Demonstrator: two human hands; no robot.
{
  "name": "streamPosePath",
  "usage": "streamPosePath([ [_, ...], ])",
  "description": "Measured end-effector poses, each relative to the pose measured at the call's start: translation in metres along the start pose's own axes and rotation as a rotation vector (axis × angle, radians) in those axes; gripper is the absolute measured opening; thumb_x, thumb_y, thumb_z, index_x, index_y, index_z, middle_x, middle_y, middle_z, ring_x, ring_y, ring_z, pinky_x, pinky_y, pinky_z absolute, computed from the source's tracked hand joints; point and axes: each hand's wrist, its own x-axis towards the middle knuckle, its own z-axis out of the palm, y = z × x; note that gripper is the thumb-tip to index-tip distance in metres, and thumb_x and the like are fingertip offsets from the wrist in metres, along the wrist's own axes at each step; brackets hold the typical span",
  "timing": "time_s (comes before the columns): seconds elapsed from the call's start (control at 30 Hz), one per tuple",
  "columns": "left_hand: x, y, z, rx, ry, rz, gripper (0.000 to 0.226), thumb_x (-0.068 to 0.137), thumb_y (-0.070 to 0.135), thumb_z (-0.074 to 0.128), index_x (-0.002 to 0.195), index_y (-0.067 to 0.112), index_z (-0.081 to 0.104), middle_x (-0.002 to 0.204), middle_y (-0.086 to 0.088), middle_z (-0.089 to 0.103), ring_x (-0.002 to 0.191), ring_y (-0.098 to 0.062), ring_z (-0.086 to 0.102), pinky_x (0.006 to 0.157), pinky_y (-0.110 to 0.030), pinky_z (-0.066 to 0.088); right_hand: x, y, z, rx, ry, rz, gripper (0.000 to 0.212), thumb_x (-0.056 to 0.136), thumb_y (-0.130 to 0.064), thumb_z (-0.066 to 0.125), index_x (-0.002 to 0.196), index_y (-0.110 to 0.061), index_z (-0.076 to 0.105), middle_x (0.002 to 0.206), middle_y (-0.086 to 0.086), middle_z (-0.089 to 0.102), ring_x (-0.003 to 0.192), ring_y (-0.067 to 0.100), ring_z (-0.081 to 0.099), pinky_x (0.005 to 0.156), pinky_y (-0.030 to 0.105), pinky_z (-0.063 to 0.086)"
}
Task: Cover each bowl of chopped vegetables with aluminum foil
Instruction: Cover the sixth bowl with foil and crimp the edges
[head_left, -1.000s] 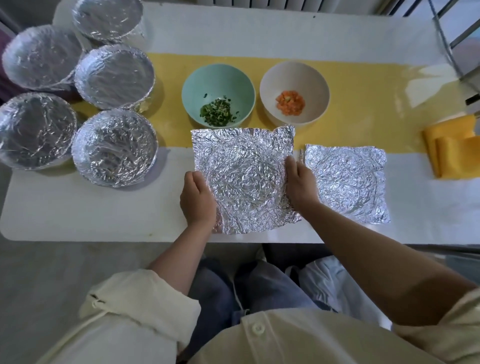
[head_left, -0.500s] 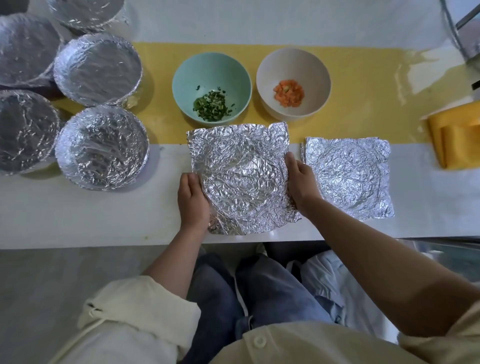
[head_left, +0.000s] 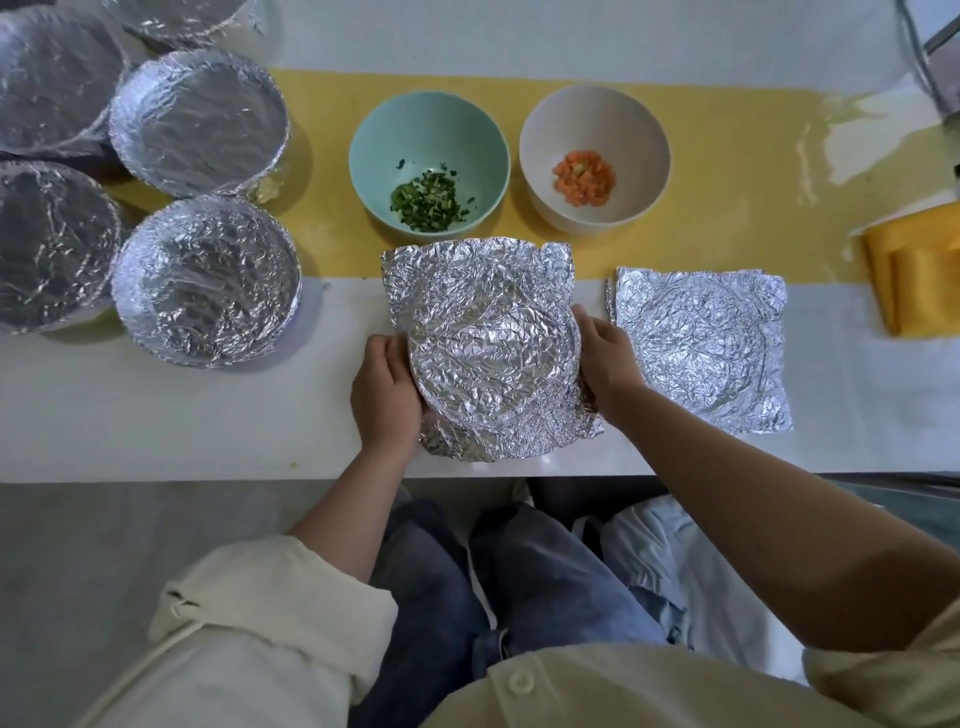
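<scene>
**Head view.** The left hand (head_left: 387, 389) and right hand (head_left: 605, 358) each grip an opposite side edge of a crumpled foil sheet (head_left: 488, 353), with the fingers curled around the edge. They hold it over the near part of the white table (head_left: 156, 415), just in front of the teal bowl (head_left: 431, 130). Whether the sheet's near corner touches the table cannot be told.

The step in hand is judged to be carrying this sheet onto an uncovered bowl. To do it well:
- Keep the sheet level and lightly taut.
- Centre its round imprint over the rim.
- Lower it without dipping it into the food.
- Crimp the overhang down evenly all around. Thin foil is likely to tear if pulled hard at a crease.

The sheet is silver, roughly square, heavily wrinkled and bowed, with a circular ring pressed into it. The teal bowl holds chopped green vegetable (head_left: 428, 205), and the white bowl (head_left: 592, 119) beside it holds diced carrot (head_left: 584, 179). Both stand uncovered on the yellow runner (head_left: 727, 182). A second foil sheet (head_left: 701, 348) lies flat to the right. Foil-covered bowls (head_left: 205, 280) cluster at the far left.
</scene>
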Motion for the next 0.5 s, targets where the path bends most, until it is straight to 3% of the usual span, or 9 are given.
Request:
streamPosePath([
  [0.1, -0.003, 0.006, -0.008, 0.080, 0.173, 0.021, 0.018, 0.103, 0.020, 0.037, 0.111, 0.010, 0.049, 0.097, -0.008, 0.062, 0.082, -0.032, 0.059, 0.064, -0.032, 0.037, 0.002, 0.000, -0.004, 0.027, 0.060, -0.091, 0.035, 0.101, -0.035, 0.046, 0.086, -0.005, 0.056, 0.052, -0.002, 0.036, 0.037, 0.008, 0.036, 0.045, 0.025, 0.031],
  [0.17, -0.009, 0.014, -0.012, 0.059, 0.287, 0.079, 0.021, 0.101, 0.015, 0.040, 0.117, 0.005, 0.050, 0.114, -0.014, 0.056, 0.092, -0.030, 0.057, 0.072, -0.028, 0.034, 0.000, 0.002, -0.005, 0.076, 0.145, -0.141, 0.021, 0.101, -0.030, 0.047, 0.098, -0.011, 0.056, 0.070, 0.001, 0.056, 0.053, 0.012, 0.053, 0.052, 0.031, 0.045],
  [0.23, -0.017, 0.020, -0.013, 0.108, 0.341, 0.210, 0.025, 0.097, 0.015, 0.043, 0.118, 0.003, 0.052, 0.117, -0.016, 0.051, 0.100, -0.030, 0.053, 0.083, -0.034, 0.036, -0.009, 0.007, -0.006, 0.059, 0.250, -0.260, 0.020, 0.100, -0.023, 0.047, 0.115, -0.013, 0.055, 0.103, 0.002, 0.063, 0.090, 0.017, 0.062, 0.079, 0.034, 0.052],
  [0.3, -0.020, 0.028, -0.011, 0.165, 0.340, 0.351, 0.031, 0.095, 0.020, 0.044, 0.120, 0.005, 0.054, 0.123, -0.015, 0.051, 0.113, -0.026, 0.047, 0.096, -0.040, 0.034, -0.018, 0.008, -0.004, -0.047, 0.293, -0.479, 0.029, 0.099, -0.018, 0.046, 0.127, -0.011, 0.050, 0.125, 0.003, 0.055, 0.117, 0.017, 0.052, 0.100, 0.029, 0.044],
  [0.4, -0.021, 0.042, -0.001, 0.245, 0.186, 0.547, 0.045, 0.100, 0.029, 0.034, 0.133, 0.004, 0.051, 0.141, -0.014, 0.047, 0.132, -0.025, 0.039, 0.112, -0.043, 0.028, -0.019, 0.002, 0.003, -0.290, 0.198, -0.822, 0.041, 0.100, -0.018, 0.047, 0.139, -0.007, 0.042, 0.146, 0.006, 0.042, 0.137, 0.017, 0.037, 0.114, 0.036, 0.030],
  [0.5, -0.016, 0.046, 0.010, 0.362, 0.052, 0.563, 0.063, 0.103, 0.042, 0.016, 0.147, 0.003, 0.037, 0.156, -0.011, 0.033, 0.146, -0.025, 0.026, 0.121, -0.042, 0.015, -0.008, 0.000, 0.013, -0.531, 0.085, -0.911, 0.049, 0.102, -0.026, 0.044, 0.147, -0.009, 0.035, 0.155, 0.005, 0.032, 0.145, 0.016, 0.026, 0.119, 0.035, 0.020],
])
